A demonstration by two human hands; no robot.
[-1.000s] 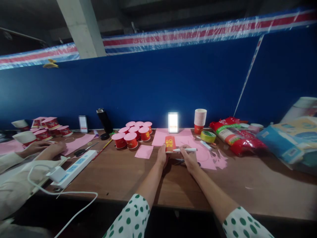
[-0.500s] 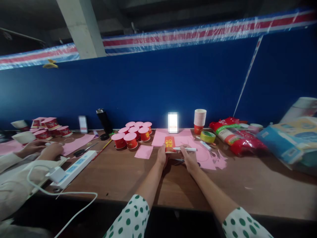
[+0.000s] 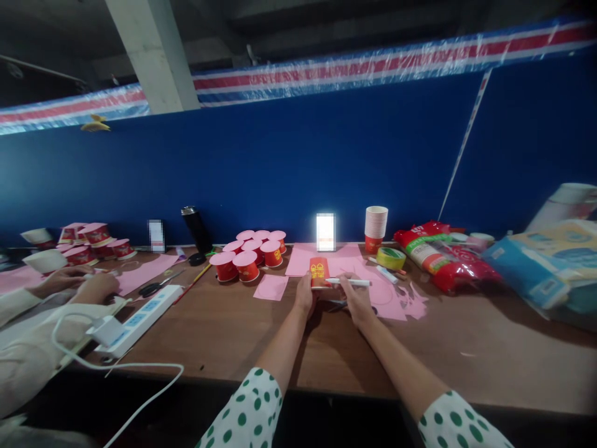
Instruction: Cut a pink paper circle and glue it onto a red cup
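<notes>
Beyond the brown table (image 3: 224, 336), a blue partition (image 3: 289, 162) runs the whole width of what I see. On the tabletop to my right lies a blue package (image 3: 522, 267), with a shiny red bag (image 3: 448, 261) just beside it. Straight ahead, pink paper (image 3: 303, 254) lies flat, and left of it stand red cups capped with pink discs (image 3: 247, 267). A stack of paper cups (image 3: 375, 223) rises near the red bag. My left hand (image 3: 305, 294) is partly curled, gripping a single red cup (image 3: 319, 271) above the table, in front of the paper. My right hand (image 3: 355, 298) is closed, fingers pinching a white marker (image 3: 358, 282); its red tip is at the cup's lower edge, though I cannot tell whether they touch.
</notes>
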